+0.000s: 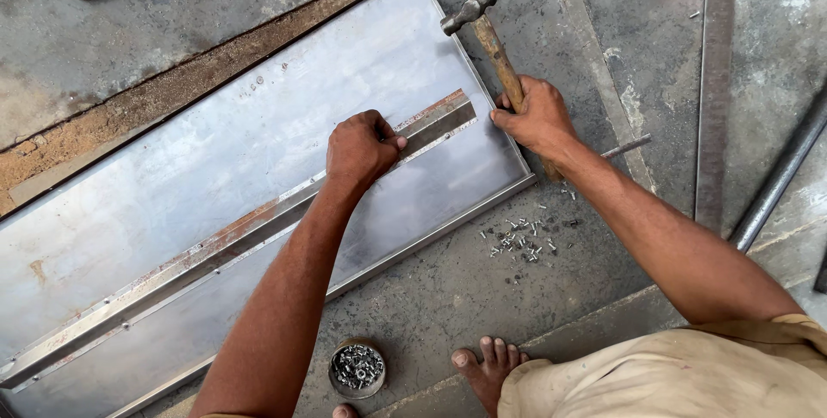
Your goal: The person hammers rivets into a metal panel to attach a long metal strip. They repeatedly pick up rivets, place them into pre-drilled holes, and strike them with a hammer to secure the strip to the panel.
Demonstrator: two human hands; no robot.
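A large steel sheet (215, 151) lies flat on the concrete floor, with a long metal channel strip (250, 228) running along its middle. My left hand (362, 146) is closed over the strip near its far end, fingers pinched on something small that I cannot make out. My right hand (536, 116) grips the wooden handle of a hammer (491, 39), whose steel head points away from me just past the sheet's right edge.
Loose small rivets (521, 241) lie scattered on the floor by the sheet's near edge. A round tin of rivets (357, 369) stands beside my bare foot (489, 366). A steel frame bar (713, 90) and a dark pipe (780, 177) lie at right.
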